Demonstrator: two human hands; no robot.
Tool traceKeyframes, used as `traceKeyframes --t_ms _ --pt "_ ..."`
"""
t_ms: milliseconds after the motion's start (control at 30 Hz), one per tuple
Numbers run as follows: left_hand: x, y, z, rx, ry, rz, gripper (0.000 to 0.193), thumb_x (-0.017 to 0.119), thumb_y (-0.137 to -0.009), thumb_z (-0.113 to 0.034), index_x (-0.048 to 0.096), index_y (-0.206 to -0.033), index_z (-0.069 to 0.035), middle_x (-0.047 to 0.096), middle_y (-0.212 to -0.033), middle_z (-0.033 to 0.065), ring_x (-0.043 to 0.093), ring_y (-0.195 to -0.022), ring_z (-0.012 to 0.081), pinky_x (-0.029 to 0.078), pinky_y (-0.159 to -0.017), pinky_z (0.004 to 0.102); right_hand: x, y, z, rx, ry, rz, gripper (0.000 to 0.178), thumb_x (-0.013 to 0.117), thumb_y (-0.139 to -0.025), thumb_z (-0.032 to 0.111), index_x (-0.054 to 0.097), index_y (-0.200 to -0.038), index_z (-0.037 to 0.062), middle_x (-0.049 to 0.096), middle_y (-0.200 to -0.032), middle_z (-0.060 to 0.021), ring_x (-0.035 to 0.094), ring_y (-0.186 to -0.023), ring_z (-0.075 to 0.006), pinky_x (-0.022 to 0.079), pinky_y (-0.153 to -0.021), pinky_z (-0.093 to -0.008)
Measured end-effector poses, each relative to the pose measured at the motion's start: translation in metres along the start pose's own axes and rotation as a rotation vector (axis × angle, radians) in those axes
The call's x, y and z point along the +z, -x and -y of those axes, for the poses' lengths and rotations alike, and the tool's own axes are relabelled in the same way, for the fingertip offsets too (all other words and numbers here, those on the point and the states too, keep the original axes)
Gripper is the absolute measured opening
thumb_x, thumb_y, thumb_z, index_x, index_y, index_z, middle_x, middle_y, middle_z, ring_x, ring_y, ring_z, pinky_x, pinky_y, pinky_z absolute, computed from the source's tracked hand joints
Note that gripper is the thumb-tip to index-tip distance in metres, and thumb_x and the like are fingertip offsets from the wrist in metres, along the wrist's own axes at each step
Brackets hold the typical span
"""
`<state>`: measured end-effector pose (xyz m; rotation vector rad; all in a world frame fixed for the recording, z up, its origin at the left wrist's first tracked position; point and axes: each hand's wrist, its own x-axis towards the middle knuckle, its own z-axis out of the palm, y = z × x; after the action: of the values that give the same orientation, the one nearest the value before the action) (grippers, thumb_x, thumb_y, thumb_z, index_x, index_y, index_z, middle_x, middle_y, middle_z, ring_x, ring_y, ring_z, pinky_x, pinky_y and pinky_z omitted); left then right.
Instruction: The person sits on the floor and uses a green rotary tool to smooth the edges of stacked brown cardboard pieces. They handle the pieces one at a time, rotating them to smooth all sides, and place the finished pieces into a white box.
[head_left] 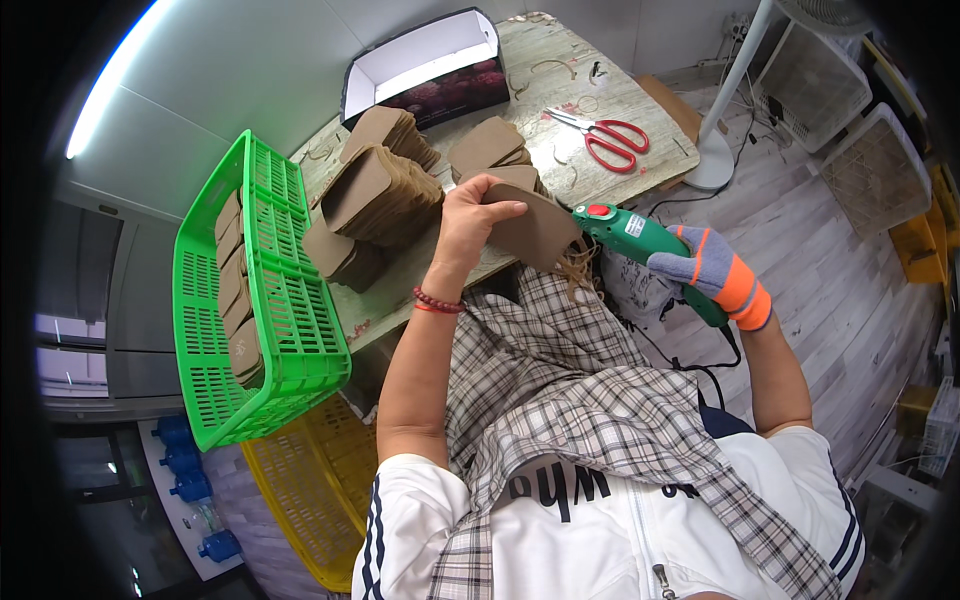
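Sheet seems light, bendy; best pinched near its edge, as left fingers do, left of the green tool. Right fingers clasp that.

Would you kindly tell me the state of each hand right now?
Left hand: closed, holding a brown flat piece by its edge.
Right hand: gloved, closed around a green handheld tool.
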<state>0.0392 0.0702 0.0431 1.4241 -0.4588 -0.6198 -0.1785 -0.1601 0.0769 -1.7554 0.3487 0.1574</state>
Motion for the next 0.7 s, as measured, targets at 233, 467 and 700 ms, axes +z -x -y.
traceKeyframes --t_ms 233,467,700 --pt "0.013 -0.003 0.000 -0.083 -0.178 0.191 0.021 0.072 -0.072 0.003 0.062 -0.090 -0.001 0.064 -0.080 0.0001 0.059 -0.073 0.0071 0.048 -0.069 0.0209 0.004 0.000 0.007 -0.011 0.013 0.004 0.033 0.069 -0.081 0.033 0.061 -0.091 0.0032 0.053 -0.066 0.0025 0.047 -0.055 -0.0046 0.039 -0.049 -0.0211" --pt "0.025 -0.004 -0.001 0.013 -0.371 0.292 0.043 0.076 -0.067 0.000 0.060 -0.107 -0.002 0.061 -0.093 0.0036 0.056 -0.086 0.0107 0.046 -0.070 0.0218 0.009 -0.007 0.010 -0.005 0.012 0.008 0.030 0.070 -0.081 0.029 0.061 -0.090 0.0027 0.055 -0.066 0.0018 0.048 -0.056 -0.0042 0.040 -0.049 -0.0210" --pt "0.005 -0.006 0.003 0.058 0.046 -0.009 0.047 0.062 -0.076 0.011 0.055 -0.121 -0.001 0.063 -0.101 0.0080 0.060 -0.092 0.0144 0.049 -0.083 0.0262 0.011 -0.012 0.002 0.001 -0.129 -0.110 0.029 0.070 -0.081 0.030 0.060 -0.088 0.0029 0.053 -0.063 0.0028 0.048 -0.052 -0.0042 0.039 -0.047 -0.0215"
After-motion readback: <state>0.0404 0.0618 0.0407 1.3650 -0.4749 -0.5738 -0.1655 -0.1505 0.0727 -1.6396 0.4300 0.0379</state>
